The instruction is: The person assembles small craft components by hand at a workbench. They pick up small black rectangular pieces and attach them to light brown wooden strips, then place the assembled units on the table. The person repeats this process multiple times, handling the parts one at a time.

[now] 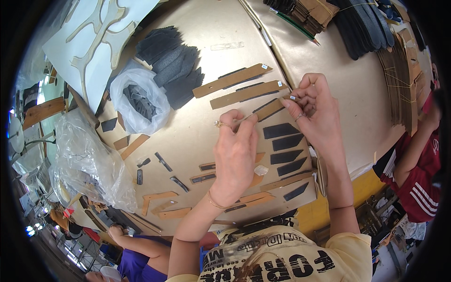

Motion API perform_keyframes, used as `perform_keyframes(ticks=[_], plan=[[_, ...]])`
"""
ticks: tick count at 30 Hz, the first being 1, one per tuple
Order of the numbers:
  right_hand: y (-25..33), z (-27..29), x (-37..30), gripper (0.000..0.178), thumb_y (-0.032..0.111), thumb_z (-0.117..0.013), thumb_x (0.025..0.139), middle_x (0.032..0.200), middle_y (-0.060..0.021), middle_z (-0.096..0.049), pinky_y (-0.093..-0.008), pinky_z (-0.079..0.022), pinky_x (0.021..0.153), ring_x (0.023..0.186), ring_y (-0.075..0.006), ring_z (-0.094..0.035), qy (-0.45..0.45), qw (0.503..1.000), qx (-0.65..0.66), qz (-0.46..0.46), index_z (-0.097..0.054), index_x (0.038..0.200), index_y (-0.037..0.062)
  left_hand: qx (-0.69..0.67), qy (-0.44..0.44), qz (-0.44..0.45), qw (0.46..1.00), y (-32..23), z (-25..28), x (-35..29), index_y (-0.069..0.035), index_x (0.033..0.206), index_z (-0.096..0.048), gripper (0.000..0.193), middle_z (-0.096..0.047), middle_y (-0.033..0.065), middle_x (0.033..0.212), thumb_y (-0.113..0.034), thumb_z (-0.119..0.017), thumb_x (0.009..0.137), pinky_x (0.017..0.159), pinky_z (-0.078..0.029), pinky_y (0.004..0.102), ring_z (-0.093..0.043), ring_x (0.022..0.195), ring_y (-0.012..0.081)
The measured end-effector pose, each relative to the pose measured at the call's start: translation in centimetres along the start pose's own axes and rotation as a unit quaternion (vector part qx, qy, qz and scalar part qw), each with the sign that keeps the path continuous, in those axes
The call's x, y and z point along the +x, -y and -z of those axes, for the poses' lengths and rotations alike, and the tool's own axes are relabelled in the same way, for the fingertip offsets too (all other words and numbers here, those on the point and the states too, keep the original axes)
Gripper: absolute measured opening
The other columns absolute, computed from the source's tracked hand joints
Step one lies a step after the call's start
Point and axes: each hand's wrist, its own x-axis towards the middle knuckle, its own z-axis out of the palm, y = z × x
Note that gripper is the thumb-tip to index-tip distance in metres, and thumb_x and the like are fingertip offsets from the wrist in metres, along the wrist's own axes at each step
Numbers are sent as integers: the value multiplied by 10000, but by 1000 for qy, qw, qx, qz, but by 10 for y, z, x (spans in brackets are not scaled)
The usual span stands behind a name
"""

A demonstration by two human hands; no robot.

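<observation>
Between my two hands lies a brown strip (270, 110) with a black edge showing along its side and a small white label near its right end. My right hand (317, 113) pinches that labelled end between thumb and fingers. My left hand (235, 152) has its fingers curled, with fingertips pressed at the strip's left end. Just beyond are two more brown strips (235, 81), (249, 94) over black pieces, each with a white label. Several black pointed pieces (287, 142) lie in a column below my right hand.
A white plastic bag (140, 105) of black pieces stands left, by a pile of black pieces (174, 63). Further left are clear plastic (91, 164) and pale cut-out templates (101, 37). Bundled brown strips (397, 84), a green pencil (300, 29) and a co-worker's red sleeve (423, 188) are right.
</observation>
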Motion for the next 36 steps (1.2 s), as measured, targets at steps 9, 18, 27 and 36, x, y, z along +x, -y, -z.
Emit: perform_keyframes(ticks=[9,18,27,36], plan=[[4,-3,-5,288,-12,-726,889,776,-5,-581,-189,-421,585,673,-36,-513,-6,1000,-17,-6,-490,1044,43,0,2,1,1000,-2,0,0,-15,1098,-690,248,-557,172,1130,37,-680,856,692,-548,416,-655,859,339],[-9,5,-5,260,91,-771,791,1081,-62,-583,-363,-461,756,867,-242,-559,-44,969,-210,126,-668,1029,111,18,-6,-18,1000,-1,-2,-2,1,1106,-685,256,-566,188,1149,42,-676,853,712,-550,427,-657,878,345],[-17,5,-31,444,-80,-644,837,1254,-94,-588,-378,-470,882,1075,-285,-582,-18,864,-426,268,-707,1205,159,58,-66,-74,993,3,-8,-2,-32,1040,-704,200,-574,120,1071,55,-687,861,601,-525,338,-654,713,221],[-11,16,-8,252,99,-739,842,1095,-103,-563,-396,-455,858,1022,-283,-562,-4,955,-231,185,-664,1081,67,200,-82,-142,966,-2,3,-3,-22,1125,-678,281,-580,187,1225,-47,-685,845,973,-469,479,-582,1149,362]])
